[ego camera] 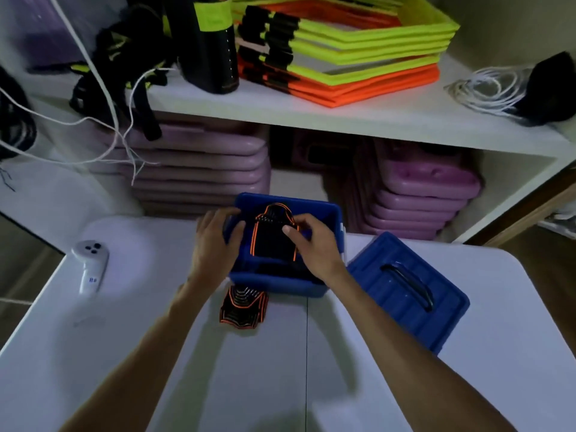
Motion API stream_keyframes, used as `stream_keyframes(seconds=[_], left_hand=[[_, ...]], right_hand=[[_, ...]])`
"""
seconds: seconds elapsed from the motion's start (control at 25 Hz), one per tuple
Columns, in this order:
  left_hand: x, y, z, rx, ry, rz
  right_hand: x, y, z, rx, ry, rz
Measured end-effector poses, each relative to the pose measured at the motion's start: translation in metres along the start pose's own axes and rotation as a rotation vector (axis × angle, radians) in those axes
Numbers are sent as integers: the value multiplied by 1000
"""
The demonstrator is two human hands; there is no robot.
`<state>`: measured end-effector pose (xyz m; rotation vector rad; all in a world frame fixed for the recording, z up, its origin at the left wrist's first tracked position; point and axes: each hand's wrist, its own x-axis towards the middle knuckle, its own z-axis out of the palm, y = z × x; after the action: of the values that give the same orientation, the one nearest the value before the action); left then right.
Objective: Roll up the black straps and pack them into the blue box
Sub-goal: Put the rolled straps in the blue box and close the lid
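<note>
Our right hand pinches an orange-edged black strap bundle inside the blue plastic box; left hand grips its rim. Second bundle remains unpacked.

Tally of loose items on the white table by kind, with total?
Blue box: 1
Blue lid: 1
Black strap bundle with orange trim lying on the table: 1
White handheld controller: 1
Total: 4
A second bundle is held over the box.

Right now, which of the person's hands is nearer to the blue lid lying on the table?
Right. The right hand is over the blue box, beside the blue lid; the left hand grips the box's far side.
</note>
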<state>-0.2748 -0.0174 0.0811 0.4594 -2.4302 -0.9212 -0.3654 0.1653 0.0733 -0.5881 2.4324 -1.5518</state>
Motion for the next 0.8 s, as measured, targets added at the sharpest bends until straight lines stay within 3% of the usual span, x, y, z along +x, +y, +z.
stream_keyframes(seconds=[0.12, 0.24, 0.36, 0.56, 0.8], left_hand=[[10, -30, 11, 105, -54, -68], [5, -52, 24, 43, -95, 9], [6, -66, 29, -25, -112, -45], [5, -70, 31, -102, -129, -55], [-3, -67, 11, -240, -89, -136]], right_hand=[[40, 15, 29, -45, -73, 110], [63, 36, 59, -71, -148, 258], [78, 54, 79, -138, -153, 369], [88, 66, 93, -230, -25, 442], [66, 45, 79, -158, -48, 437]])
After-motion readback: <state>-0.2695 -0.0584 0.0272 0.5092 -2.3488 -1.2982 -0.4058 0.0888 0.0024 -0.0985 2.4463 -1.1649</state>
